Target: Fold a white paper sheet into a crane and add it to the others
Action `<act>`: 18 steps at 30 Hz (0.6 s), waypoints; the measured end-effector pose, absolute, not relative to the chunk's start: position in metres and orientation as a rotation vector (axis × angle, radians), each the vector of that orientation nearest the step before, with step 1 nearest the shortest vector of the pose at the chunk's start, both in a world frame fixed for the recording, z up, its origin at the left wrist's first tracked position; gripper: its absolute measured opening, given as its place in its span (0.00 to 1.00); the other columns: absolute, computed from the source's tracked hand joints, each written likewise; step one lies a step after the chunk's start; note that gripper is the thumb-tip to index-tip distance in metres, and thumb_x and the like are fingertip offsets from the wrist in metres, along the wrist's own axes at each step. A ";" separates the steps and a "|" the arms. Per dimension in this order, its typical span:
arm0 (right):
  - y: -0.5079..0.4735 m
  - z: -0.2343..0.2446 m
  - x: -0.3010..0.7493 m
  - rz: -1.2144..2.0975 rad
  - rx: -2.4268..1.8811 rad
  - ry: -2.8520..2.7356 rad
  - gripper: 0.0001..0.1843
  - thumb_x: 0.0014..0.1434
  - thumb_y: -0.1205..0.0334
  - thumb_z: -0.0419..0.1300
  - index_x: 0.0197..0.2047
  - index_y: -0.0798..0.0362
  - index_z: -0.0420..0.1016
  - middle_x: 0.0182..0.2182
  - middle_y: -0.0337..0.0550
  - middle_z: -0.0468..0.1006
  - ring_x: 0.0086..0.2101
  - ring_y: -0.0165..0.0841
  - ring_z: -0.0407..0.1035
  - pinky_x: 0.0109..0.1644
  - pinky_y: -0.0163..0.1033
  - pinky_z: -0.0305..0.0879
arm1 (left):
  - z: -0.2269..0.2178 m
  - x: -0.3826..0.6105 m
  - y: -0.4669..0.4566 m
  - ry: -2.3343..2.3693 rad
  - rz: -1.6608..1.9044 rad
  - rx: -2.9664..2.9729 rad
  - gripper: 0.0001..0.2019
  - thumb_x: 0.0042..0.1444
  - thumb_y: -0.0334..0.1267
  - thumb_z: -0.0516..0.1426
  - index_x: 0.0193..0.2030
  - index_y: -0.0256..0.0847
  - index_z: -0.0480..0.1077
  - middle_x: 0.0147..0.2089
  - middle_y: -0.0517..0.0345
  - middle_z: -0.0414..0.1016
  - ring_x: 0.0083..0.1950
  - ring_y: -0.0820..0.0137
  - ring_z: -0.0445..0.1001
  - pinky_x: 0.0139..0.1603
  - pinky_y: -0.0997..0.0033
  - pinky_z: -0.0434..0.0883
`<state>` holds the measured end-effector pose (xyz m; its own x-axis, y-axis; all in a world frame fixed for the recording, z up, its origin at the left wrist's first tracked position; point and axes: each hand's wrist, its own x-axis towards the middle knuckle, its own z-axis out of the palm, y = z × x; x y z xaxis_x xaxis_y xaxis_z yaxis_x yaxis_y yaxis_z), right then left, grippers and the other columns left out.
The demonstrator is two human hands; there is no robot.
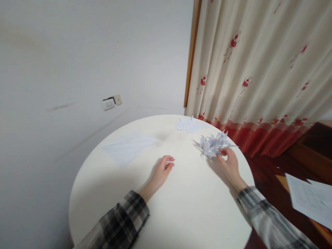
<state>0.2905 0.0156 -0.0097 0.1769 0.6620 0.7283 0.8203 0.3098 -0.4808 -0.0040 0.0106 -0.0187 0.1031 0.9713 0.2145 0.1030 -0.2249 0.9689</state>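
Observation:
At the right side of the round white table sits a cluster of white folded paper cranes, their pointed wings and necks sticking out. My right hand is at the near right edge of this cluster, thumb and fingers pinched on one paper crane, which the fingertips partly hide. Over the middle of the table is my left hand, holding nothing, its fingers loosely curled with a gap between thumb and fingers. Beyond it to the left lies a flat sheet of thin white paper.
More white paper lies at the table's far edge. Behind stands a white wall with a socket. A floral curtain hangs at the back right. Written sheets rest on a lower surface beyond the table's right edge.

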 end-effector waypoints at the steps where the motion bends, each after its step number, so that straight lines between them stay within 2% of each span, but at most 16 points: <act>1: 0.012 -0.007 0.289 -0.202 -1.388 -1.495 0.05 0.50 0.63 0.52 0.32 0.52 0.64 0.27 0.42 0.67 0.30 0.36 0.62 0.35 0.43 0.59 | -0.020 -0.004 0.011 1.110 1.246 1.501 0.09 0.47 0.34 0.54 0.38 0.41 0.63 0.41 0.55 0.71 0.37 0.71 0.72 0.35 0.72 0.68; 7: -0.009 -0.001 0.263 -0.352 -1.116 -1.564 0.07 0.48 0.70 0.48 0.32 0.51 0.60 0.29 0.43 0.66 0.33 0.37 0.63 0.38 0.44 0.60 | -0.021 -0.009 0.010 1.102 1.249 1.576 0.10 0.48 0.32 0.52 0.39 0.41 0.62 0.39 0.55 0.71 0.37 0.72 0.72 0.40 0.68 0.68; 14: 0.003 -0.009 0.210 -0.175 -0.910 -2.123 0.16 0.48 0.72 0.49 0.42 0.53 0.63 0.37 0.49 0.70 0.39 0.38 0.64 0.43 0.46 0.62 | -0.022 -0.030 0.030 1.169 1.251 1.827 0.12 0.48 0.33 0.53 0.42 0.42 0.63 0.40 0.55 0.71 0.37 0.71 0.71 0.41 0.68 0.69; 18: 0.025 -0.006 0.185 -0.139 -0.965 -2.238 0.20 0.52 0.71 0.48 0.50 0.57 0.61 0.45 0.54 0.68 0.46 0.40 0.62 0.50 0.47 0.60 | -0.021 -0.051 0.050 1.283 1.272 2.006 0.16 0.46 0.30 0.55 0.44 0.43 0.63 0.44 0.55 0.71 0.47 0.67 0.69 0.51 0.61 0.64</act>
